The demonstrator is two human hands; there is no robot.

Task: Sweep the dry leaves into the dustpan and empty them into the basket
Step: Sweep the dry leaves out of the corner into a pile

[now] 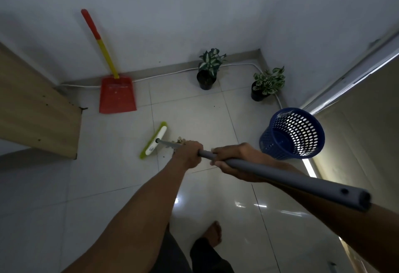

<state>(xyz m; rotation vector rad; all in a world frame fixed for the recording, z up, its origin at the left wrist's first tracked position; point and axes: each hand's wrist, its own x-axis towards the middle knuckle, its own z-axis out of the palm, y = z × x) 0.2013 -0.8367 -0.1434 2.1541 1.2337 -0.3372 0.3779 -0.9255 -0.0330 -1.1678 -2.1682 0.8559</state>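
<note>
We grip the grey broom handle [269, 173] with 2 hands, the left hand [189, 153] wrapped around it lower down for steering and the right hand [232, 160] closed higher up for push. The green broom head [153, 140] rests on the floor beside the dry leaves [180, 140], partly hidden. The red dustpan [117, 94] leans against the wall, well apart; the blue basket [291, 133] stands near on our right

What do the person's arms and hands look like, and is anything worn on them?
Both forearms are bare, with no sleeves in view. The left hand and right hand wear no gloves, and no rings, watch or bracelet can be seen in the dim light.
</note>
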